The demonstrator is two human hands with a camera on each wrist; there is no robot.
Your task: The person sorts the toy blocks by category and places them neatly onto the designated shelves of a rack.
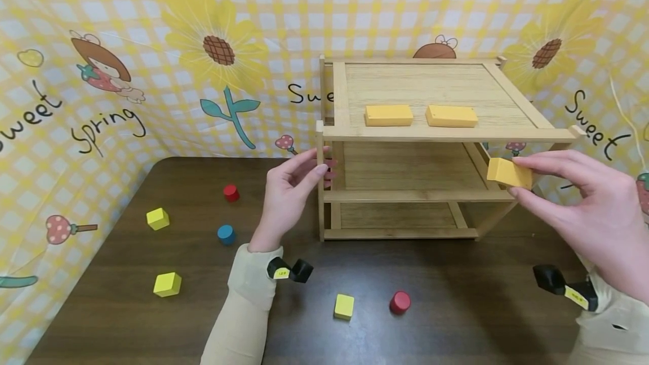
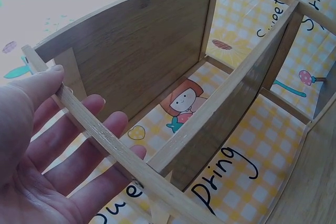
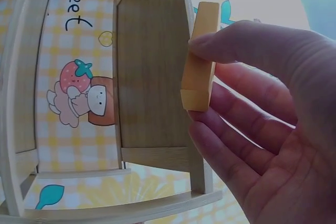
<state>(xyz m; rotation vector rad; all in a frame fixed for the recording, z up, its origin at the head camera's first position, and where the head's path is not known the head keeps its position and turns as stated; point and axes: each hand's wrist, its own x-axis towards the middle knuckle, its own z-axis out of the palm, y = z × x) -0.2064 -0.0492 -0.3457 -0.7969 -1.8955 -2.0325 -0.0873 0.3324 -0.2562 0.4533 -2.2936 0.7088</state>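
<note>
A wooden three-tier shelf stands on the dark table. My left hand holds its front left post, with the thumb on the near side and the fingers curled behind; the left wrist view shows this grip on the post too. My right hand pinches a yellow rectangular block between thumb and fingers, in front of the shelf's right side and below the top board's edge. Two similar yellow blocks, a left one and a right one, lie in a row near the top board's front edge.
Left on the table are two yellow cubes, a red cylinder and a blue cylinder. Another yellow cube and a red cylinder lie in front of the shelf. A checked cloth hangs behind.
</note>
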